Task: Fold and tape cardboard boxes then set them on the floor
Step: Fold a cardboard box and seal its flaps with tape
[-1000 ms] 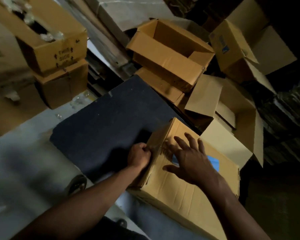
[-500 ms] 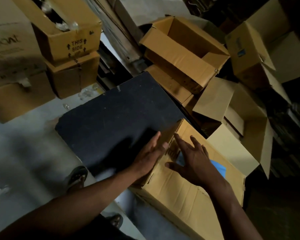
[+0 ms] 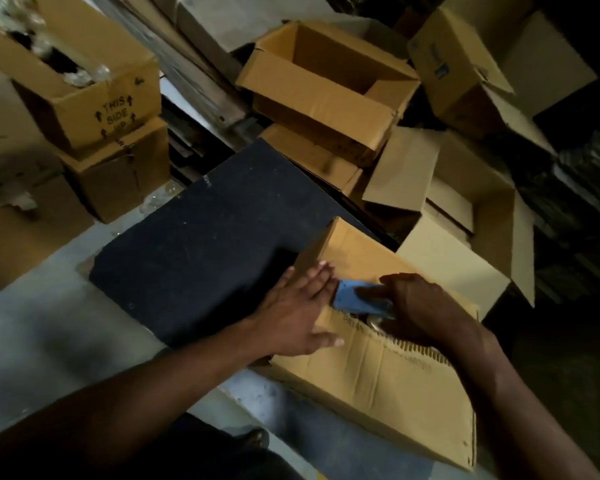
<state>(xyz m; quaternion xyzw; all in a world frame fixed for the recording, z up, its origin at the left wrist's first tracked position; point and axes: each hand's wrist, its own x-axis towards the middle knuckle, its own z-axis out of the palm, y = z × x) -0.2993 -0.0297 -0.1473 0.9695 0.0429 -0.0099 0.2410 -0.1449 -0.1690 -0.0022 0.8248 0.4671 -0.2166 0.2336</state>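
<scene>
A brown cardboard box point(image 3: 378, 375) lies in front of me, half on a dark mat point(image 3: 205, 244) and half on the pale floor. My left hand point(image 3: 298, 306) presses flat on the box's left end with straight fingers. On top of the box, my right hand point(image 3: 420, 306) curls around a blue tape dispenser point(image 3: 354, 299). A shiny roll shows just under its palm. The box's near flap has a ragged, corrugated edge along the seam below my right wrist.
Several open and half-folded cardboard boxes point(image 3: 326, 91) pile up behind and to the right of the mat. Stacked boxes, one marked "THIS SIDE UP" point(image 3: 115, 114), stand at the left. My sandalled foot point(image 3: 253, 439) rests on the pale floor point(image 3: 32, 334) below.
My left hand has opened from a fist to a flat palm on the box's left end. My right hand went from spread fingers to curling around the blue dispenser.
</scene>
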